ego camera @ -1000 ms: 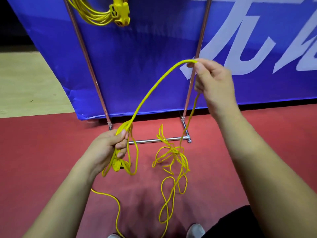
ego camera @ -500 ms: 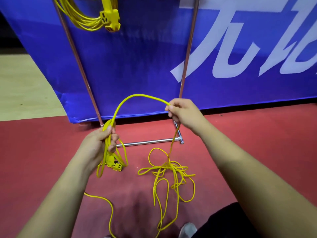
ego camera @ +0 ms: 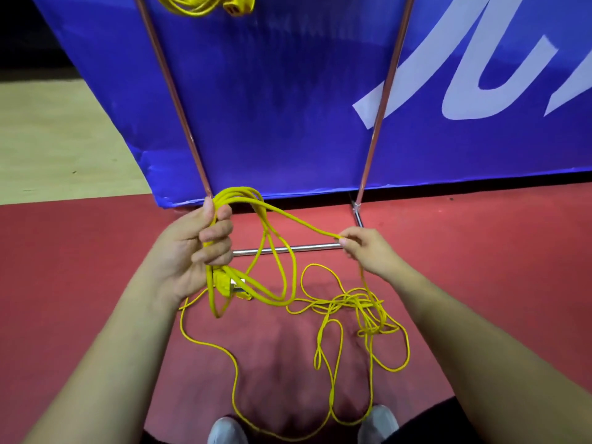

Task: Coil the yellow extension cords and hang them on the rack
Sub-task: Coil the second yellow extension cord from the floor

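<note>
A blue banner (ego camera: 288,107) bearing large white lettering (ego camera: 423,75) stands at the edge of a red floor (ego camera: 496,251), its lower left corner creased. Pale wood flooring (ego camera: 64,139) stretches away to the left. Two grey shoe tips (ego camera: 226,431) show at the bottom edge, dark clothing (ego camera: 423,424) beside the right one.

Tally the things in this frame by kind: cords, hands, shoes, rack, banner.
Yellow cords: 2, the held cord and the hung cord
Hands: 2, left hand and right hand
Shoes: 2
Rack: 1
Banner: 1
Total: 8
</note>
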Action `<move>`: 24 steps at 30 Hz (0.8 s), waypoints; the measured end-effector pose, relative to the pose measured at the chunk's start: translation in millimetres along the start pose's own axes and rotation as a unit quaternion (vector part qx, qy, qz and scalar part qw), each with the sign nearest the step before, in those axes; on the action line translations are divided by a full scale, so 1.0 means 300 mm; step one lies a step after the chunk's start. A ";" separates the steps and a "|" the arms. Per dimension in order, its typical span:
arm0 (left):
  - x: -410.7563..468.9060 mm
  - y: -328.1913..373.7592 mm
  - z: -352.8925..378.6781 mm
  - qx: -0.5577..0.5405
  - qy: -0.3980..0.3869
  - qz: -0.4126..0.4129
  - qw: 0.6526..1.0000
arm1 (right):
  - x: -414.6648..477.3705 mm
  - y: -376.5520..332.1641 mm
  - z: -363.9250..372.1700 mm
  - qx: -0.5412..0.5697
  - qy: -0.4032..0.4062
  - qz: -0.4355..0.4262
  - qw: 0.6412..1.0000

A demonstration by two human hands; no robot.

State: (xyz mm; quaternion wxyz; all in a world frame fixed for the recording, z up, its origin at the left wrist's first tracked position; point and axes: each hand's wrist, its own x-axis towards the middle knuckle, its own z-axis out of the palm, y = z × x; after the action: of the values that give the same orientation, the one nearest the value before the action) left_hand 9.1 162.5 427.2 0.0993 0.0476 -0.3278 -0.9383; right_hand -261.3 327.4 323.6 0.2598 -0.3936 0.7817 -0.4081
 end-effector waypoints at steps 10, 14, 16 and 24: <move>0.036 -0.046 0.010 0.324 0.204 0.029 0.923 | -0.010 -0.119 0.046 -0.232 -0.251 0.012 0.940; 0.040 -0.113 0.040 0.324 0.205 -0.070 0.921 | -0.118 -0.341 0.019 -0.126 -0.432 -0.033 0.892; 0.039 -0.136 0.053 0.291 0.176 -0.097 0.935 | -0.135 -0.394 0.005 -0.027 -0.368 -0.069 0.927; 0.035 -0.154 0.096 0.281 0.096 -0.118 0.948 | -0.136 -0.375 -0.007 0.273 -0.203 -0.073 0.938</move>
State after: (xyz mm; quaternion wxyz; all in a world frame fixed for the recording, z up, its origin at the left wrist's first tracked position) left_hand -12.9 213.0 420.7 0.0013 0.2013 -0.5593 -0.8042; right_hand -194.7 321.9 423.1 0.4800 -0.4378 0.5404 -0.5347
